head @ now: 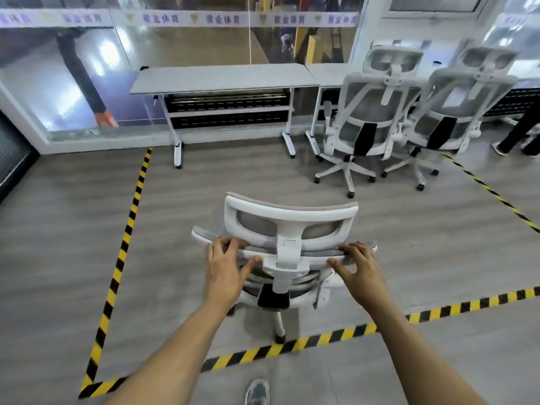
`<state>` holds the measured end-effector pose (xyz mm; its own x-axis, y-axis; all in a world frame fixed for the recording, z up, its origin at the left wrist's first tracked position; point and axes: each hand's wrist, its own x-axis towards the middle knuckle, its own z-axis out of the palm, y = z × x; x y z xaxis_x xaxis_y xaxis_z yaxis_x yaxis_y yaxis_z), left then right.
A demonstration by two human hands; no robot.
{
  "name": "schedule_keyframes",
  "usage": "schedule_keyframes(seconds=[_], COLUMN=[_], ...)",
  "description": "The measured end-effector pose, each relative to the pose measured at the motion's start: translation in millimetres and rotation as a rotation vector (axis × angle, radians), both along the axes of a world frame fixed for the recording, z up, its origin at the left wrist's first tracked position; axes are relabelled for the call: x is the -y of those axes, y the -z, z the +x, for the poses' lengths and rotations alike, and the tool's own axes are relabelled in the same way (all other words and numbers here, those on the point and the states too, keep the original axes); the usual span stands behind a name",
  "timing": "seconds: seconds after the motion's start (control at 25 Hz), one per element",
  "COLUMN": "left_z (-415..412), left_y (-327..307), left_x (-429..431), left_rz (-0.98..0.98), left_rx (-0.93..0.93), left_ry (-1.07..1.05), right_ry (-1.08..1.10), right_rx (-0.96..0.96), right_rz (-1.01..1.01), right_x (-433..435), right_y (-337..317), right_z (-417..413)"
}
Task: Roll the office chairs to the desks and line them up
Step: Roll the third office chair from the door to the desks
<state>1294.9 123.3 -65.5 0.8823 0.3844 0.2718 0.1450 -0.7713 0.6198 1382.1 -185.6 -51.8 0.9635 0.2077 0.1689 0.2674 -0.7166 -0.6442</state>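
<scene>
Your left hand (225, 267) and right hand (359, 266) both grip the mesh office chair (289, 217) by its backrest, desk (222, 78) ahead.

— What is under the fingers (225, 244)?
— The grey-and-white office chair (289, 220): smooth white plastic, soft grey mesh cloth.
— And far past the fingers?
— A shiny glass wall (190, 45). The grey wood-look floor (73, 229) is matt.

Glass strip (181, 19) repeats "体育"; rest blurred.
</scene>
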Motion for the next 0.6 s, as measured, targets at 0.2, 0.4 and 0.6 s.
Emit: schedule_keyframes(seconds=[0.2,0.4,0.6], left_z=[185.4,371.6,548.9], left_y=[-11.4,-3.2,-10.1], left_x=[-57.8,-94.1,-103.4], left_rz=[0.025,0.098,0.064], left_rx=[-0.019,-0.001,-0.028], left_ry=[0.018,-0.014,-0.05], right_ry=[0.022,-0.013,-0.064], right_rx=[-0.027,0.0,-0.016], right_rz=[0.049,0.089,0.026], right_x=[-51.3,-84.6,-102.4], right_y=[0.8,0.7,-2.0], right_z=[172.1,371.5,564.8])
